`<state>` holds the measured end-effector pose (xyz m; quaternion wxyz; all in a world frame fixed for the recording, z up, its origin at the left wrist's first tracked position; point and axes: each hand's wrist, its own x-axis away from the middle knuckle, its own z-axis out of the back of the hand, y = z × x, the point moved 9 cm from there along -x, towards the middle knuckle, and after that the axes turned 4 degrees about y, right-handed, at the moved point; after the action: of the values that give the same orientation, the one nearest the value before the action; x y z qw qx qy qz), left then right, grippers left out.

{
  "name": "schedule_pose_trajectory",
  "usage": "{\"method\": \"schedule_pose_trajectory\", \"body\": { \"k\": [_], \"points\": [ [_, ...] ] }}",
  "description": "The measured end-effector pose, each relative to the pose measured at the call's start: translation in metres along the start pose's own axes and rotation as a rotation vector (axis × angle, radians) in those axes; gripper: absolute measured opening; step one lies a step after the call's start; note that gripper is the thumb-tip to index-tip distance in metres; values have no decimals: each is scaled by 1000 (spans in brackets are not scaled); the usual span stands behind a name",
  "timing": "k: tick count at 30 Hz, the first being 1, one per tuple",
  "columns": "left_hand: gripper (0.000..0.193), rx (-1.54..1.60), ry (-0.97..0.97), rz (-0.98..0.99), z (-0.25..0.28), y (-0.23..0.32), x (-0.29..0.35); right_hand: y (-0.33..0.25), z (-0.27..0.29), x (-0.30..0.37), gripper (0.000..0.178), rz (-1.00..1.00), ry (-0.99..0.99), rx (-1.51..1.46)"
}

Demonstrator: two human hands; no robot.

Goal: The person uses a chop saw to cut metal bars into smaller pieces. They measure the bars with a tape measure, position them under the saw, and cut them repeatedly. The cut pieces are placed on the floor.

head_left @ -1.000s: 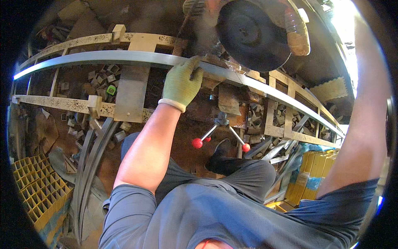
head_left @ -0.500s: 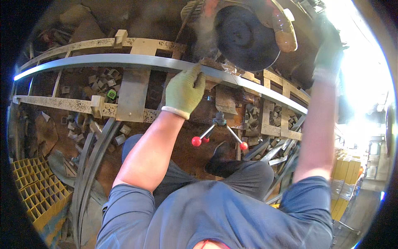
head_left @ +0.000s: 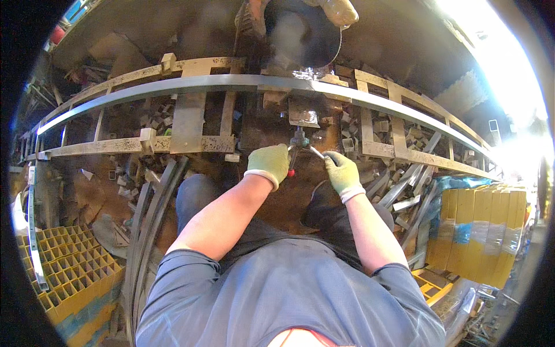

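Both my hands wear light green gloves and are at the spoked handle [head_left: 299,139] of a clamp in the middle. My left hand [head_left: 270,163] is closed round the left spoke. My right hand [head_left: 342,173] closes on the end of the right spoke, hiding its red knob. A red ball knob [head_left: 291,173] on another spoke shows beside my left hand. Beyond the handle, a long grey metal bar [head_left: 179,84] lies across the clamp and the frame. A large dark cutting disc [head_left: 303,37] stands just behind the bar, partly out of view.
Pale metal rails [head_left: 191,144] run left and right, with many offcuts [head_left: 159,123] beneath. Grey lengths of metal [head_left: 151,214] lean at lower left by a yellow stack of hollow tubes [head_left: 78,260]. Wrapped yellow bars [head_left: 474,231] lie at right.
My left hand has left the bar and taken the left spoke. My right hand has come down from the upper right onto the right spoke. The view has shifted.
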<state>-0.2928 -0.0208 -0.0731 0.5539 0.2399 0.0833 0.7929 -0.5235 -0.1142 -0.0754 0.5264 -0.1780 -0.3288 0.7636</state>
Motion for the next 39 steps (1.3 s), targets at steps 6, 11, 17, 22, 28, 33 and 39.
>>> {"method": "schedule_pose_trajectory", "body": {
  "k": [6,11,17,22,28,33,39],
  "points": [
    [41,170,-16,-24,-42,-51,-14,-76,7,5,31,102,15,185],
    [35,364,-134,147,-109,-8,-34,-146,-31,25,71,119,-292,49],
    [33,489,-186,244,-171,-10,-37,-167,-53,79,55,282,-456,-219],
    [32,725,-340,269,-202,-13,-35,-170,-33,89,36,444,-395,-324],
    [40,589,-889,-103,-102,-2,38,-123,-21,86,29,95,-277,-644],
    [45,1123,-230,-27,86,-85,14,-120,-13,84,32,20,-154,-573],
    [51,1993,442,664,73,-194,-84,-131,-28,90,33,46,-228,-506]
  ]
}}
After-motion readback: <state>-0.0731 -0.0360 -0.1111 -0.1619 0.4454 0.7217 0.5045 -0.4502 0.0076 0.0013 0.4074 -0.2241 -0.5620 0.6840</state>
